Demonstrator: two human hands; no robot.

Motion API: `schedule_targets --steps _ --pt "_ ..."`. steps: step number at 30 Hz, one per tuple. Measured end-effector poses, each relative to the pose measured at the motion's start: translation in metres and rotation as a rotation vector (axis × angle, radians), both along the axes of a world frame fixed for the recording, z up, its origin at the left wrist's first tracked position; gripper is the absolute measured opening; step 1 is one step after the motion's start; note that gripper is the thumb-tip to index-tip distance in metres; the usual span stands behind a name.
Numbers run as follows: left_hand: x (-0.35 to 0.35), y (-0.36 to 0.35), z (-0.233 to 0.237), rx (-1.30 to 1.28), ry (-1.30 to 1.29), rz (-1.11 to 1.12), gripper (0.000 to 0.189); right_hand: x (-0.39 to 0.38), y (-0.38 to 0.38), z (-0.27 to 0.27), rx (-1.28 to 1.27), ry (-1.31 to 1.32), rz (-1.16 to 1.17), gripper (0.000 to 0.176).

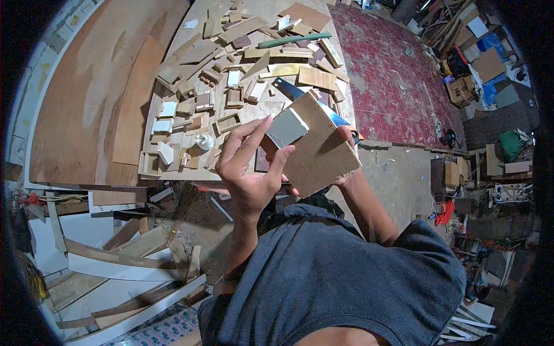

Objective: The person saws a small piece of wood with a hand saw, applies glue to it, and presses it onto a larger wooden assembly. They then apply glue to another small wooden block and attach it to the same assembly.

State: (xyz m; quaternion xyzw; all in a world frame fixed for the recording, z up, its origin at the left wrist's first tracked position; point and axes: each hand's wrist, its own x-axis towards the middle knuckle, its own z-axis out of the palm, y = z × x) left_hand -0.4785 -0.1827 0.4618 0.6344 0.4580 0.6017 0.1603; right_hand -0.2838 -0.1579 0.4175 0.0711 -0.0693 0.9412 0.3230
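Note:
A flat brown wooden board (323, 153) is held up in front of me, tilted cornerwise. My right hand (348, 153) grips its right edge, with most of the fingers hidden behind it. Against the board's upper left lies a small block with a grey-white face (287, 128). My left hand (248, 158) closes on this block, fingers at its left edge and thumb below it. Partly covered by the board, a handsaw (288, 88) with a dark blue blade rests on the worktable (199, 14).
Many small wood offcuts and little open boxes (228, 123) cover the worktable, with a white bottle (204, 142) near its front edge. A large plywood sheet (75, 98) stands at the left. White-faced scrap strips (121, 268) lie below; cardboard boxes (460, 91) and clutter line the right.

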Motion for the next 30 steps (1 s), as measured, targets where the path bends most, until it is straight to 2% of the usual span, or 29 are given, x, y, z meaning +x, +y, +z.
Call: schedule_targets --steps 12,24,30 --pt "0.001 0.003 -0.001 -0.028 0.049 0.020 0.049 0.001 0.004 -0.003 0.001 0.006 -0.006 0.086" --pt "-0.001 0.007 0.001 -0.073 -0.058 -0.055 0.053 0.002 0.006 -0.002 -0.071 -0.036 0.027 0.093" --pt "-0.001 0.011 -0.004 -0.004 -0.057 -0.052 0.049 0.003 0.009 -0.007 -0.029 -0.007 0.041 0.093"
